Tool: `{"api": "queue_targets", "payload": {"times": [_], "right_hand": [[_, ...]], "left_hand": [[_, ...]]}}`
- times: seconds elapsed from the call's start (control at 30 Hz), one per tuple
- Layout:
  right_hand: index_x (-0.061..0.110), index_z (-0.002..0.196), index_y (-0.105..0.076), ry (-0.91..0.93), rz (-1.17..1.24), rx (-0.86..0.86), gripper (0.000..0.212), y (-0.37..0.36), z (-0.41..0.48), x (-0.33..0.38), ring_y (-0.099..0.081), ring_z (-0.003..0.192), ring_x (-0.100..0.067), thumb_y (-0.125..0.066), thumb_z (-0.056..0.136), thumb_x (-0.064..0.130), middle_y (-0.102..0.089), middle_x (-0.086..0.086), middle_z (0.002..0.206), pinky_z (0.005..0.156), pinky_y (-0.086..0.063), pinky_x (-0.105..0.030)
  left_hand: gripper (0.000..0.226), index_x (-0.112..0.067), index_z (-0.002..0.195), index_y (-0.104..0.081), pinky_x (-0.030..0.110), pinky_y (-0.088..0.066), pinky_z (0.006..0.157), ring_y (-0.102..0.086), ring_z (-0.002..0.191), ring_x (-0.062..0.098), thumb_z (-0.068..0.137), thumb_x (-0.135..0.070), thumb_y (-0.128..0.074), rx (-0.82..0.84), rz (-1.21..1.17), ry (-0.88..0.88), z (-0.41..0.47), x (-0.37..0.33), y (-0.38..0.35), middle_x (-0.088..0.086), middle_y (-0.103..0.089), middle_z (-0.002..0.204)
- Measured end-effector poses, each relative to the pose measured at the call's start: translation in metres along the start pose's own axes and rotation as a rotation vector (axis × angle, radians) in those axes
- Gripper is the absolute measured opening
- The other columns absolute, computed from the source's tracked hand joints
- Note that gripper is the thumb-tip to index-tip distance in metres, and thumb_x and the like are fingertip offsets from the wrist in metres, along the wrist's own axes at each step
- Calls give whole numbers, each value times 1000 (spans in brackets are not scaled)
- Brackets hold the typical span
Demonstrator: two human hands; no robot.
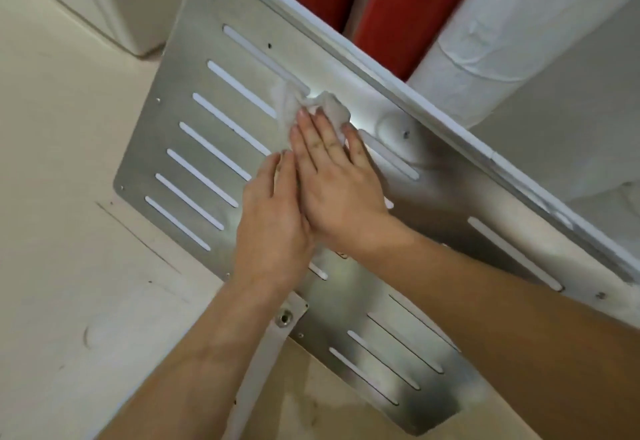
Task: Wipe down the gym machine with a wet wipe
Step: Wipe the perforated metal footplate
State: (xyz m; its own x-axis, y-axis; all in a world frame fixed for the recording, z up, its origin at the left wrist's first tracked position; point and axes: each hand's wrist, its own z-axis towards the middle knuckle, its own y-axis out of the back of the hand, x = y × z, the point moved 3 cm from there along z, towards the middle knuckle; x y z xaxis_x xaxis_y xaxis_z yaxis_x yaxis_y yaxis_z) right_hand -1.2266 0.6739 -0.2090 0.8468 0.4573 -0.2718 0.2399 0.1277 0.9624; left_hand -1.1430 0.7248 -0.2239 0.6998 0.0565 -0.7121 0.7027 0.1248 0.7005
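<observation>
Right hand (332, 176) presses the wet wipe (327, 105) onto the slotted plate (194, 107), fingers (313, 134) straight and slightly spread; left hand (270, 221) lies flat alongside. Limp, light wipe, best pinned flat, I'd say.

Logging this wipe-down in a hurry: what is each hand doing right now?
Left hand: open, lying flat on the slotted metal plate.
Right hand: open, straight fingers pressing the wet wipe onto the plate.
</observation>
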Motion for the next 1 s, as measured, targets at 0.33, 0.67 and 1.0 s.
{"api": "queue_targets", "payload": {"times": [0.33, 0.67, 1.0], "right_hand": [[7, 140, -47, -150, 331, -179, 56, 17, -32, -18, -36, 139, -25, -40, 88, 30, -45, -10, 147, 111, -29, -47], [13, 133, -56, -189, 710, -238, 48, 17, -16, -30, -47, 131, -13, -39, 89, 18, -57, 0, 137, 116, -29, -46], [18, 142, -44, -193, 608, -240, 71, 17, -44, -18, -25, 145, -8, -33, 72, 10, -39, 4, 151, 113, -24, -42]], "left_hand": [[59, -22, 153, 2, 35, 1, 122, 14, 147, 11, 102, -41, -21, 89, 89, -245, 39, -5, -18, -3, 11, 161], [53, -17, 150, -26, 40, -33, 114, -30, 143, 12, 99, -21, -38, -57, -469, -225, 31, -15, -29, 2, -34, 155], [58, -17, 153, -16, 50, -15, 116, -22, 145, 29, 101, -39, -27, -235, 187, -66, 113, 6, -6, 6, -26, 158]]}}
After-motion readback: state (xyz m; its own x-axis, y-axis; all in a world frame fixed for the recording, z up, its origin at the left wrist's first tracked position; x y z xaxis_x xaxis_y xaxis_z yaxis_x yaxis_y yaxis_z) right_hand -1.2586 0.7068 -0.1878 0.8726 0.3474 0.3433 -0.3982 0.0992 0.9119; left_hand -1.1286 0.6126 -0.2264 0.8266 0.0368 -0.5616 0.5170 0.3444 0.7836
